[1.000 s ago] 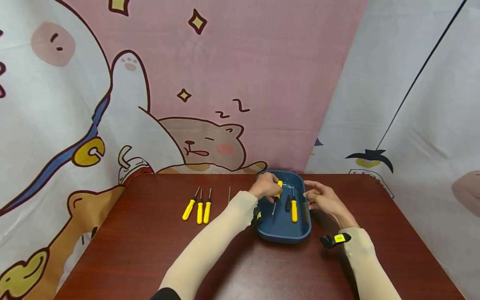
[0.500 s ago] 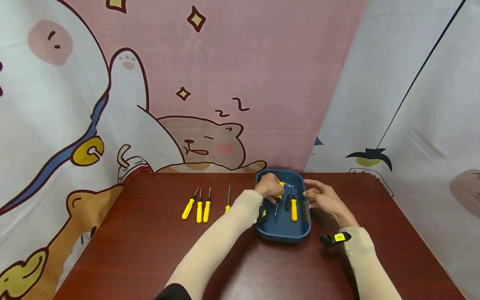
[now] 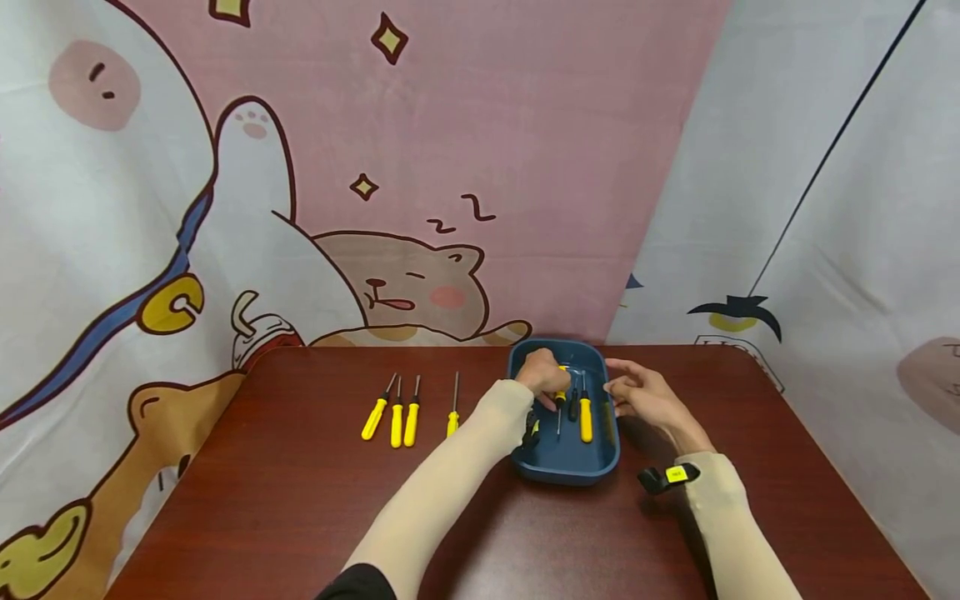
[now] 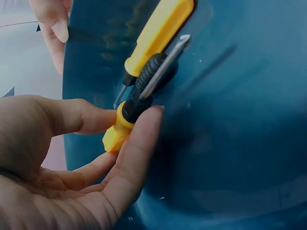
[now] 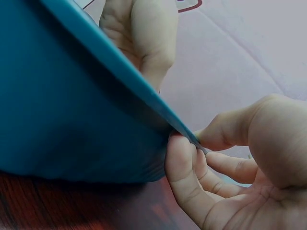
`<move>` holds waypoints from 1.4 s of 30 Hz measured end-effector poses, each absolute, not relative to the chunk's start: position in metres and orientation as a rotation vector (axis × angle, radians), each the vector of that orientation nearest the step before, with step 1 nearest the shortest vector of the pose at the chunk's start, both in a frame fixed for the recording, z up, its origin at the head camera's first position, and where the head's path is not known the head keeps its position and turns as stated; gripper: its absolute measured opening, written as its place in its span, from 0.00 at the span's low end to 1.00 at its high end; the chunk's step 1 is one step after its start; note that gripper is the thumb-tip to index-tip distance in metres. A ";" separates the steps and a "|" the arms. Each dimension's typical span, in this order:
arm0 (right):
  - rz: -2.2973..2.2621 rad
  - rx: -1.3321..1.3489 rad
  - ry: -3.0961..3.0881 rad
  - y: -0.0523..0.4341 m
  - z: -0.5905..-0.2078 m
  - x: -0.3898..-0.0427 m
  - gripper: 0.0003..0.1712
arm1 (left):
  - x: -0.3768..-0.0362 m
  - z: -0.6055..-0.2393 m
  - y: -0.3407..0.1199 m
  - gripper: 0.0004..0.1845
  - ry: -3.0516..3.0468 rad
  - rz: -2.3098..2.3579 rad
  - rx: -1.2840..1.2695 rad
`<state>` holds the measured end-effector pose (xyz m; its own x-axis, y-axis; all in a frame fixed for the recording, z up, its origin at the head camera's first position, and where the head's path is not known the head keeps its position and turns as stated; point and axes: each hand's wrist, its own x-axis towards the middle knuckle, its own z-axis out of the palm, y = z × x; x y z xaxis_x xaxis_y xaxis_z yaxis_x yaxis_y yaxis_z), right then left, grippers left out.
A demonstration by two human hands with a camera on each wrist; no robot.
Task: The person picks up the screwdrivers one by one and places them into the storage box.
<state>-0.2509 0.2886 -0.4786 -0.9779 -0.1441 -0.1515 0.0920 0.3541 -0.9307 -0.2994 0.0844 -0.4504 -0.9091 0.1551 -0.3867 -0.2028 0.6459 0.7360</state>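
Screwdriver held inside the blue tray

Left hand (image 3: 542, 372) pinches a yellow-and-black-handled screwdriver (image 4: 125, 120) inside the dark blue plastic tray (image 3: 564, 465) at the tabletop's far edge; right hand (image 3: 637, 395) pinches the tray's right rim.

You are looking at a glossy blue plastic tray (image 3: 564, 467) holding screwdrivers (image 3: 585, 414) with smooth yellow plastic handles and bright metal shafts, sitting at frame centre on a polished dark wood-grain table (image 3: 300, 500); matt printed cloth (image 3: 450, 150) is hanging across the top.
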 end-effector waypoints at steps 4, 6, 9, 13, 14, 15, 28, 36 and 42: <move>-1.672 -0.044 2.408 0.289 -0.478 -0.251 0.34 | -0.302 -0.454 0.086 0.07 2.462 1.143 -0.052; -1.671 -0.043 2.408 0.289 -0.478 -0.251 0.34 | -0.304 -0.455 0.088 0.06 2.468 1.131 -0.054; -1.669 -0.041 2.407 0.289 -0.477 -0.252 0.34 | -0.305 -0.457 0.089 0.05 2.473 1.114 -0.056; -1.671 -0.044 2.401 0.289 -0.478 -0.253 0.34 | -0.305 -0.457 0.092 0.06 2.486 1.084 -0.063; -1.673 -0.045 2.399 0.289 -0.478 -0.253 0.34 | -0.305 -0.457 0.092 0.06 2.488 1.080 -0.063; -1.674 -0.046 2.398 0.289 -0.478 -0.253 0.34 | -0.305 -0.457 0.093 0.07 2.491 1.076 -0.061; -1.668 -0.046 2.397 0.289 -0.477 -0.253 0.34 | -0.303 -0.458 0.104 0.08 2.502 1.058 -0.091; -1.663 -0.034 2.399 0.289 -0.476 -0.253 0.34 | -0.299 -0.457 0.105 0.13 2.506 1.059 -0.074; -1.664 -0.032 2.396 0.289 -0.476 -0.253 0.34 | -0.300 -0.457 0.105 0.09 2.492 1.071 -0.082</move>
